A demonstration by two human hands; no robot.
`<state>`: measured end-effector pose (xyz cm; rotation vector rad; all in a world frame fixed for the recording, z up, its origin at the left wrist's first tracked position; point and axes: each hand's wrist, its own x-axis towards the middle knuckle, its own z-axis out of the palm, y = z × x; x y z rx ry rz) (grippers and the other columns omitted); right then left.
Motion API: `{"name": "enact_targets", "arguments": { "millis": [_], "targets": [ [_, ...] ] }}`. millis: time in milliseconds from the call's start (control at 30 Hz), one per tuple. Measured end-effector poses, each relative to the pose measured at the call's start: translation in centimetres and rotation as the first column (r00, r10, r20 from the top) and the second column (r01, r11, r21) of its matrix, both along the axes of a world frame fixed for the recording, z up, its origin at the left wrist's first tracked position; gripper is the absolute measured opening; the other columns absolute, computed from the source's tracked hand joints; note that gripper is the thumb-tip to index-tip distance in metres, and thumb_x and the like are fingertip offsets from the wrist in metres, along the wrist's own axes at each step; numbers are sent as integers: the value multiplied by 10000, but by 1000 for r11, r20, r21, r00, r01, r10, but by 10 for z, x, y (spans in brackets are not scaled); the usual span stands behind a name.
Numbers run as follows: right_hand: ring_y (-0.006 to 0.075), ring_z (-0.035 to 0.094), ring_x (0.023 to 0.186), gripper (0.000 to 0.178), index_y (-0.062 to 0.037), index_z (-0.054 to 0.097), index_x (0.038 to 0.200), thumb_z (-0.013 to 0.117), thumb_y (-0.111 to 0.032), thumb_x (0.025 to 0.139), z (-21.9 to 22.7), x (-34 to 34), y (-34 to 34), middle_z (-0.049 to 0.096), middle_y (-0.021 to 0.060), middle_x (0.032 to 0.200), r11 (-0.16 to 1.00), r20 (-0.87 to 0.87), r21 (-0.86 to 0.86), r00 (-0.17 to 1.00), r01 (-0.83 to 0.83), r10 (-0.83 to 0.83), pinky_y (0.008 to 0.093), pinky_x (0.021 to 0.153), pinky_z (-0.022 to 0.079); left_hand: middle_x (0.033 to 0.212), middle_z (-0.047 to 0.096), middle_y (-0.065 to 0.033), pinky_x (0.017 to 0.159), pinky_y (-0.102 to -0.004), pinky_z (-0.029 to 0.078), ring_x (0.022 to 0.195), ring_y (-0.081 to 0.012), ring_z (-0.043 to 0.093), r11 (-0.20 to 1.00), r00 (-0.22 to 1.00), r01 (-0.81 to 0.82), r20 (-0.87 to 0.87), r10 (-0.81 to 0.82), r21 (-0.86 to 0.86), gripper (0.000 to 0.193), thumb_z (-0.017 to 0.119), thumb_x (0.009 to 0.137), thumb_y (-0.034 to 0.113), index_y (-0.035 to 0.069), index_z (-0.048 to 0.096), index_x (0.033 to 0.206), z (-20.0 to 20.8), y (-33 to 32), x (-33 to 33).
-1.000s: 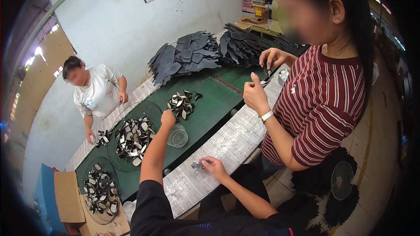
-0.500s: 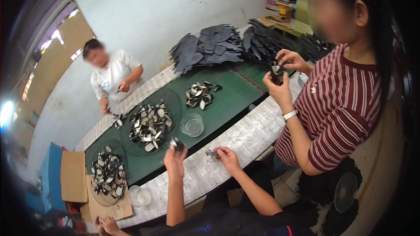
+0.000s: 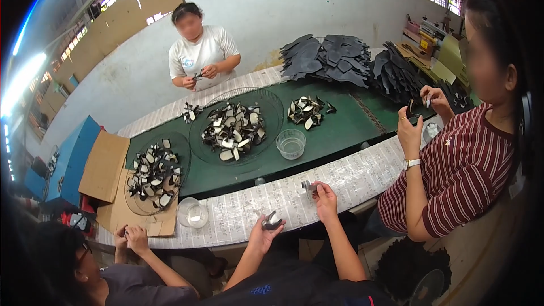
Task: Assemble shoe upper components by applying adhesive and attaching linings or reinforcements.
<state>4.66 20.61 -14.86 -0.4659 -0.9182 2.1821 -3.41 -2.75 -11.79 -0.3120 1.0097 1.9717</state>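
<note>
The left hand (image 3: 263,233) hangs just off the near edge of the worktop (image 3: 340,130), its fingers closed around a small dark curved piece (image 3: 272,221) that sticks up above the thumb. The right hand (image 3: 324,195) is a little farther in, over the paper-covered strip (image 3: 362,178) along the worktop's front, fingers pinched on a second small piece (image 3: 309,187) with a pale face (too small to tell what exactly it is). Both pieces are off the surface, near each other but apart.

Beyond the paper strip lies the green mat, with a clear plastic cup (image 3: 291,143) standing near the middle and a wide mesh tray (image 3: 272,114) heaped with black-and-white pieces behind it. A smaller loose pile (image 3: 307,111) lies to the right of that tray, and another tray of pieces (image 3: 156,173) sits at the left, half on cardboard. A second clear cup (image 3: 191,213) stands at the near edge to the left.

What could go wrong, as I judge it: the piece in the left hand is held beyond the worktop's edge, so a loosened grip would send it to the floor or into the lap. The two pieces are small and held only at the fingertips, so bringing them together off-line could make one slip. People work close on both sides, and an elbow knock could jog either hand
</note>
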Motion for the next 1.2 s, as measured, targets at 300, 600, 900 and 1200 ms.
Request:
{"name": "enact_targets", "arguments": {
  "millis": [300, 600, 900, 1200],
  "targets": [
    [157, 620, 980, 258, 4, 597, 1188, 582, -119, 963, 78, 31, -26, 637, 81, 1100, 996, 41, 67, 997, 59, -61, 310, 880, 503, 1265, 570, -120, 948, -378, 537, 1138, -225, 593, 982, 936, 167, -328, -128, 91, 406, 539, 986, 161, -5, 465, 1350, 46, 11, 0],
    [209, 666, 910, 259, -2, 687, 1059, 708, 4, 801, 203, 83, -78, 656, 147, 1107, 356, 152, 934, 941, -36, -302, 253, 704, 529, 1194, 625, -105, 883, -354, 577, 1048, -190, 642, 965, 910, 211, -392, -136, 155, 465, 615, 941, 165, -18, 453, 1336, 102, 24, 21],
    [268, 670, 927, 312, -4, 680, 1076, 722, 43, 770, 201, 84, -96, 644, 155, 1100, 182, 111, 982, 934, -50, -340, 315, 761, 561, 1174, 638, -101, 877, -333, 573, 1020, -170, 647, 948, 894, 230, -432, -117, 219, 449, 630, 930, 138, -13, 468, 1321, 111, 22, 35],
    [244, 667, 942, 294, 1, 673, 1105, 689, 35, 813, 191, 83, -98, 632, 159, 1127, 307, 171, 948, 948, -85, -268, 290, 773, 556, 1150, 648, -80, 808, -276, 581, 984, -137, 651, 952, 887, 237, -443, -131, 194, 470, 651, 919, 185, 3, 482, 1318, 110, 20, 33]
  ]
}}
